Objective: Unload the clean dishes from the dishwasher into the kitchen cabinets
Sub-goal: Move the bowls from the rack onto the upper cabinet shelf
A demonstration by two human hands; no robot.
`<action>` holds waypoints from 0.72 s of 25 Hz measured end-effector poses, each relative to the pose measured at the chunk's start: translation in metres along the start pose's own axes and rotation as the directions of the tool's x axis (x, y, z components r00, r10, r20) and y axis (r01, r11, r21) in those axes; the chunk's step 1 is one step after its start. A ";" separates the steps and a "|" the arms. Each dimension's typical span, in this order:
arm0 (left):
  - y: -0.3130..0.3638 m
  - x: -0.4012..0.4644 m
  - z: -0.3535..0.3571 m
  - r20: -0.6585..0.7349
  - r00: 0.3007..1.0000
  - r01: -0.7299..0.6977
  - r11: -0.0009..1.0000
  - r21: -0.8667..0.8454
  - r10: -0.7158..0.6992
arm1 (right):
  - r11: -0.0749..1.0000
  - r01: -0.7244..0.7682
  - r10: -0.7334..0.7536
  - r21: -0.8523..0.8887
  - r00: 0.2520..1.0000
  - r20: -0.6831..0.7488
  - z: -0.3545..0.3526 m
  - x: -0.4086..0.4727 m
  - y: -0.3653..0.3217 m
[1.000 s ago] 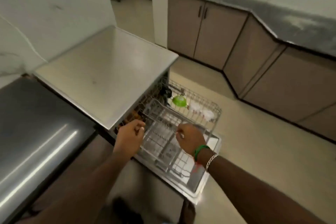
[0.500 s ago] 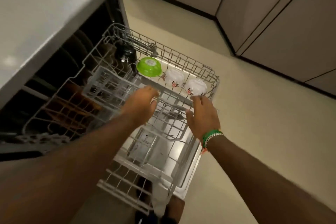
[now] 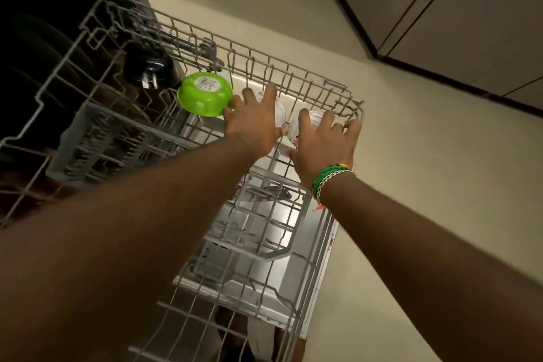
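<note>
The wire upper rack (image 3: 338, 86) is pulled out of the dishwasher. Along its far side stand an upturned green bowl (image 3: 204, 94), a black upturned vessel (image 3: 148, 67) and two upturned white cups. My left hand (image 3: 254, 120) lies with spread fingers over the left white cup (image 3: 280, 113), its thumb next to the green bowl. My right hand (image 3: 323, 147), wearing green and silver bracelets, lies with spread fingers over the right white cup (image 3: 316, 118), near the rack's corner. Both cups are mostly hidden under my hands.
A grey cutlery basket (image 3: 97, 138) sits at the rack's left. Below are the lower wire rack (image 3: 264, 244) and the open dishwasher door (image 3: 291, 282). Dark plates stand inside the dishwasher at far left. Brown base cabinets (image 3: 470, 9) line the beige floor (image 3: 426, 185) to the right.
The camera dropped closer to the rack. Both hands moved forward from the rack's front area and now cover the two white cups at its far side.
</note>
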State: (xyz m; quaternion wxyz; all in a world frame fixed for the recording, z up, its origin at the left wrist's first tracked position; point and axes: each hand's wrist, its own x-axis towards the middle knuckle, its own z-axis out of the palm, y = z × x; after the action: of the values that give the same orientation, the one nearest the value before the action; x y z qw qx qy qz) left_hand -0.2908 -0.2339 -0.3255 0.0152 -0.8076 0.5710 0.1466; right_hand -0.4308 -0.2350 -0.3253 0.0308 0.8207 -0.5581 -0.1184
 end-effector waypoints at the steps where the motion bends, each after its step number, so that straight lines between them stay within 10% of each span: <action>1: -0.001 -0.002 0.003 -0.024 1.000 -0.001 1.000 -0.020 0.000 | 1.000 -0.002 0.002 0.010 1.000 -0.014 0.002 0.000 0.000; 18: -0.013 -0.143 -0.119 -0.171 0.978 0.035 0.907 -0.420 -0.117 | 0.849 0.193 -0.137 0.492 0.979 -0.148 -0.143 -0.093 0.016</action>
State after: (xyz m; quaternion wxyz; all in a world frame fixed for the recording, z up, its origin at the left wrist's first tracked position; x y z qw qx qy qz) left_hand -0.2959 -0.1213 -0.1774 -0.2059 -0.8245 0.4935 0.1851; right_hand -0.4453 -0.1669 -0.1692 -0.1646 0.8502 -0.4946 0.0734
